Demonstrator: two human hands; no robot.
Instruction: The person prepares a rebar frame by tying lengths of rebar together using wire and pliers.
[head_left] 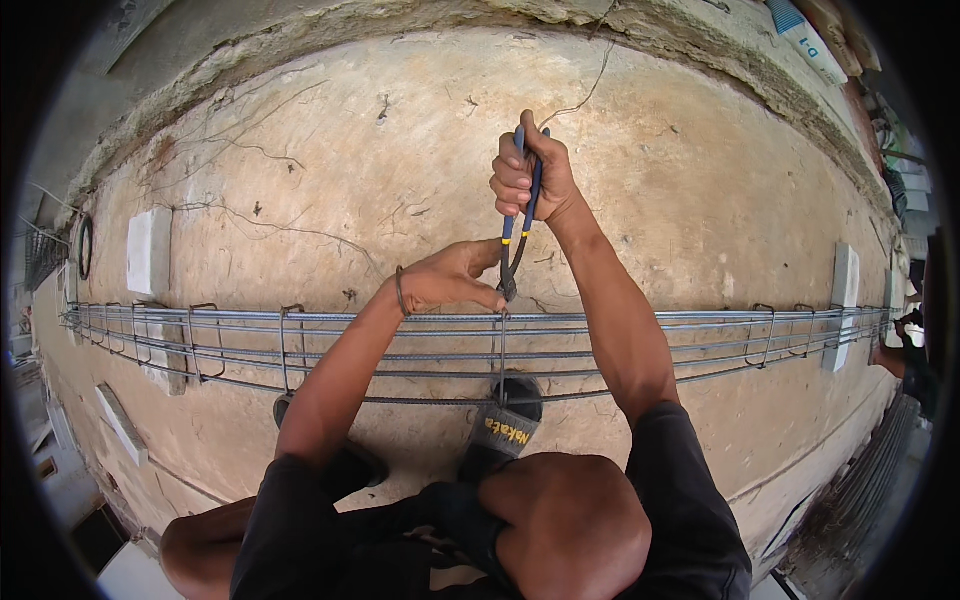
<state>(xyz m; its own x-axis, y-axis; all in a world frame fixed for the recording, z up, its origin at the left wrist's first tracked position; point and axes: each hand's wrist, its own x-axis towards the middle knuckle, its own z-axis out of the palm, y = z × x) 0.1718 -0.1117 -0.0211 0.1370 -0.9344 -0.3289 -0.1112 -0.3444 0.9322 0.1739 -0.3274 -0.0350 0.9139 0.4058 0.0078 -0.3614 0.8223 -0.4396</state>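
My right hand grips the blue-handled pliers, thumb at the top of the handles, with the dark jaws pointing down to a bar joint. My left hand is curled beside the jaws at that joint, its thumb at the jaw tips; whatever its fingertips hold is too small to make out. A long cage of steel bars with square stirrups runs across the view beneath both hands, over my shoe.
Pale blocks stand under the cage at left and right. A co-worker's limb shows at the right end. Loose wire lies on the concrete floor. Long rods lie at lower right, sacks at upper right.
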